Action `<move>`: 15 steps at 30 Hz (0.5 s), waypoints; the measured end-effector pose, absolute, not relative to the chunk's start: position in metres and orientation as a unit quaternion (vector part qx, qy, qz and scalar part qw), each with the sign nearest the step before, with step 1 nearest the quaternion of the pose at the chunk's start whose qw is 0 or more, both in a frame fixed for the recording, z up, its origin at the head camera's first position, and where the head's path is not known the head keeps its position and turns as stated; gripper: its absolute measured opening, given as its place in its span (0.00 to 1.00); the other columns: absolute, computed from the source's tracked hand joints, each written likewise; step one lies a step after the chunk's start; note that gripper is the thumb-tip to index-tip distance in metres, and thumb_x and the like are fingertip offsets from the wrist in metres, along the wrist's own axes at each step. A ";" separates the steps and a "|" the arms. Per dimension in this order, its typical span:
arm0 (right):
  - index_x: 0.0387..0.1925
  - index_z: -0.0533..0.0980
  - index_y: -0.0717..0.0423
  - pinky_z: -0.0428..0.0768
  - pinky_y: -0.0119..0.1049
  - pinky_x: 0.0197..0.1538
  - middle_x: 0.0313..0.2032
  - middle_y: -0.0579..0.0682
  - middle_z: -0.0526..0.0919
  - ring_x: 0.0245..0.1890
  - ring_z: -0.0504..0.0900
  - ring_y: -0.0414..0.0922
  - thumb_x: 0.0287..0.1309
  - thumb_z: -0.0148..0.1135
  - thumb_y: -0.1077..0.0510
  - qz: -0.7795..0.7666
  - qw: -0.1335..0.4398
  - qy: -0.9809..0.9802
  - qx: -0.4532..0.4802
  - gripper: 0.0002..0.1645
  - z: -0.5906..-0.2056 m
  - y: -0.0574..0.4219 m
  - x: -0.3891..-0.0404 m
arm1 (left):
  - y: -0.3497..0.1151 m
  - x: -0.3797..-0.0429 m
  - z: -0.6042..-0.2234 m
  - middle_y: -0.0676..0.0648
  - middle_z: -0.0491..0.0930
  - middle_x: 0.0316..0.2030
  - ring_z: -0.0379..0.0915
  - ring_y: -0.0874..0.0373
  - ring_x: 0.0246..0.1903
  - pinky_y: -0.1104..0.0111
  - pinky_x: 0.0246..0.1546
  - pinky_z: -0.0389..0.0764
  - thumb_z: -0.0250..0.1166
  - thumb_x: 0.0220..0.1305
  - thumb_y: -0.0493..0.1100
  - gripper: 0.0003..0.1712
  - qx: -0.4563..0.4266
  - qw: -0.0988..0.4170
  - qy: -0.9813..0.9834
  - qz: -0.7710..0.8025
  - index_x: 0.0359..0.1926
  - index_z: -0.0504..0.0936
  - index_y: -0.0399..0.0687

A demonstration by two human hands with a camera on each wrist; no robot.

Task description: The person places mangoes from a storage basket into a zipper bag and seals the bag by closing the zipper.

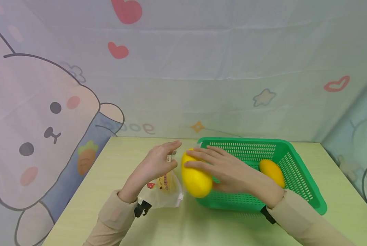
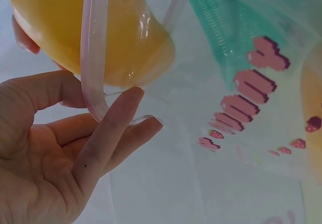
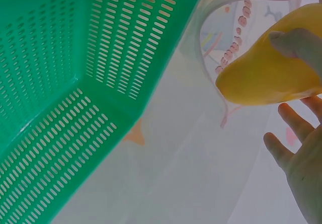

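Observation:
My right hand [image 1: 225, 167] grips a yellow mango [image 1: 196, 177], fingers over its top and thumb on the near side. The mango hangs tilted at the mouth of a clear plastic bag [image 2: 211, 183] with pink lettering. My left hand [image 1: 154, 162] pinches the bag's rim [image 2: 94, 48] between thumb and fingers, holding the mouth apart. In the left wrist view the mango's lower end shows through the clear film. Another yellow-orange rounded thing [image 2: 313, 88] shows low in the bag, partly cut off by the frame.
A green perforated basket [image 1: 248, 140] stands on the pale table [image 1: 131, 147], right of the bag. Another mango [image 1: 272, 172] lies inside it near the right wall. My right forearm crosses over the basket. A printed cloth [image 1: 183, 68] hangs behind the table.

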State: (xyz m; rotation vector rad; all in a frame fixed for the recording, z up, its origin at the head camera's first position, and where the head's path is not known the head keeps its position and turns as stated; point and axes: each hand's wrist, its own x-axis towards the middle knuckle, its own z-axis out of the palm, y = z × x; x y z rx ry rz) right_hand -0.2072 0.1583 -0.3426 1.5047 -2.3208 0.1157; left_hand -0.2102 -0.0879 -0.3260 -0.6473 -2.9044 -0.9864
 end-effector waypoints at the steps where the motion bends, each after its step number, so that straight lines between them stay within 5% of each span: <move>1: 0.70 0.58 0.38 0.59 0.52 0.72 0.73 0.45 0.59 0.73 0.59 0.48 0.45 0.75 0.49 0.038 0.183 -0.826 0.532 0.52 -0.343 0.158 -0.209 | -0.087 -0.210 -0.326 0.44 0.66 0.69 0.74 0.43 0.58 0.75 0.23 0.70 0.60 0.59 0.34 0.34 -0.209 0.004 -0.926 -0.314 0.68 0.66 0.43; 8: 0.70 0.58 0.37 0.57 0.52 0.73 0.72 0.44 0.60 0.73 0.60 0.47 0.47 0.74 0.52 -0.006 0.188 -0.836 0.516 0.51 -0.350 0.152 -0.221 | -0.083 -0.209 -0.328 0.45 0.67 0.68 0.76 0.45 0.57 0.65 0.42 0.83 0.61 0.58 0.33 0.34 -0.214 0.001 -0.924 -0.316 0.68 0.67 0.43; 15: 0.70 0.60 0.37 0.64 0.54 0.69 0.71 0.45 0.63 0.69 0.66 0.48 0.52 0.71 0.48 -0.065 0.234 -0.824 0.512 0.46 -0.362 0.143 -0.226 | -0.080 -0.209 -0.330 0.45 0.66 0.69 0.76 0.47 0.58 0.55 0.56 0.77 0.63 0.61 0.36 0.33 -0.225 0.007 -0.923 -0.312 0.67 0.68 0.42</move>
